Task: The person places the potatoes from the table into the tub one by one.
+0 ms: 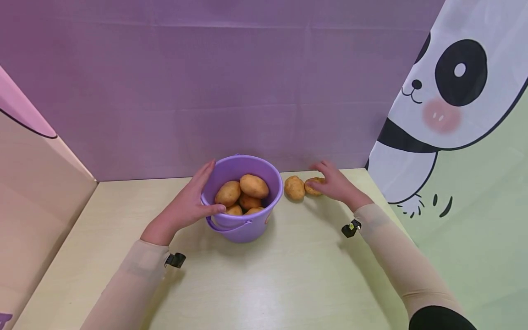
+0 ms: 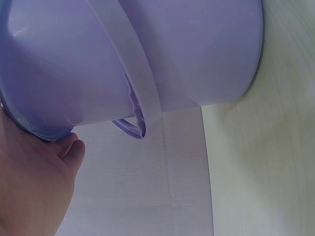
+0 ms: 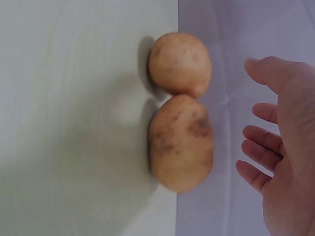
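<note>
A purple bucket (image 1: 246,232) stands on the table with several potatoes (image 1: 253,186) inside. My left hand (image 1: 187,206) grips its left rim, thumb along the front edge and fingers at the far side. In the left wrist view the bucket's handle (image 2: 140,73) hangs down against its wall. To the right of the bucket, two potatoes lie side by side: one nearer the bucket (image 1: 294,188) and a dark-spotted one (image 3: 181,142). Over the spotted one hovers my right hand (image 1: 336,183), its fingers spread and apart from it in the right wrist view, holding nothing.
The pale wooden table (image 1: 264,284) meets a purple cloth wall (image 1: 247,91) just behind the bucket and potatoes. A panel with a panda drawing (image 1: 445,101) rises on the right, a pinkish panel (image 1: 37,192) on the left.
</note>
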A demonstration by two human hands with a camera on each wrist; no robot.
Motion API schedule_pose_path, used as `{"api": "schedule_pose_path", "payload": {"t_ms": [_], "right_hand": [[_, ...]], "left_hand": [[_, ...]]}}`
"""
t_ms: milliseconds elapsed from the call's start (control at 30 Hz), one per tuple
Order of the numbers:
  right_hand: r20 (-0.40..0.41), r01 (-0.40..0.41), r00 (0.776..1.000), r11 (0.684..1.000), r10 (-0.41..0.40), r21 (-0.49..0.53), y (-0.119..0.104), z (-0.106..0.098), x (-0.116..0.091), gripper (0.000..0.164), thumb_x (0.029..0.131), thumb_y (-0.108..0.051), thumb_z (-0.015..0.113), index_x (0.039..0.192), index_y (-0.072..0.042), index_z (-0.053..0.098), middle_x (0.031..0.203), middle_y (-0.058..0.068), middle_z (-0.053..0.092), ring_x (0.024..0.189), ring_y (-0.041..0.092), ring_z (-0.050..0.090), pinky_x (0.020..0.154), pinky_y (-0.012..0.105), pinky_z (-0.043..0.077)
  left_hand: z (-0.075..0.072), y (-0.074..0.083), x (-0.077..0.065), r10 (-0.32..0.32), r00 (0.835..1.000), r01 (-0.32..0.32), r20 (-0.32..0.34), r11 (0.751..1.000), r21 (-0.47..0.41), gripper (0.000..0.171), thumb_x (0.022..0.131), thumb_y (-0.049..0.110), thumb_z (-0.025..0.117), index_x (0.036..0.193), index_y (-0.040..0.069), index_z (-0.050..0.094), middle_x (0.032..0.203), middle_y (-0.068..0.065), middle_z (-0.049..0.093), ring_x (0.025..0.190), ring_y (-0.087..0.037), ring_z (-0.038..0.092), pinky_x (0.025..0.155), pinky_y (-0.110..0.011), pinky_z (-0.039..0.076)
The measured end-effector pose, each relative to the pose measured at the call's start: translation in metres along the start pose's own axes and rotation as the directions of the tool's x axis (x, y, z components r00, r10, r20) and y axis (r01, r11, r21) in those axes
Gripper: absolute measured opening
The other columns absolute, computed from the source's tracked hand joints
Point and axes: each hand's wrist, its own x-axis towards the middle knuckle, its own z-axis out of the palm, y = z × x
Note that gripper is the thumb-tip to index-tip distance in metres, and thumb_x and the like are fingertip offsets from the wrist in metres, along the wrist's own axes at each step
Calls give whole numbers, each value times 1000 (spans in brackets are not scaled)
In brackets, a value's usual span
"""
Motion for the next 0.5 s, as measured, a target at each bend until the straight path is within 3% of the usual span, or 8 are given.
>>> {"api": "schedule_pose_path", "payload": {"t_ms": [500], "right_hand": [[50, -36, 998, 999, 38, -31, 29, 10, -5, 69, 95, -21, 89, 152, 4, 59, 148, 25, 55, 142, 46, 48, 123, 62, 38]], "left_hand": [[0, -2, 1, 2, 1000, -2, -5, 1000, 1, 128, 88, 48, 91, 179, 11, 10, 185, -12, 8, 167, -46, 17, 127, -75, 24]]}}
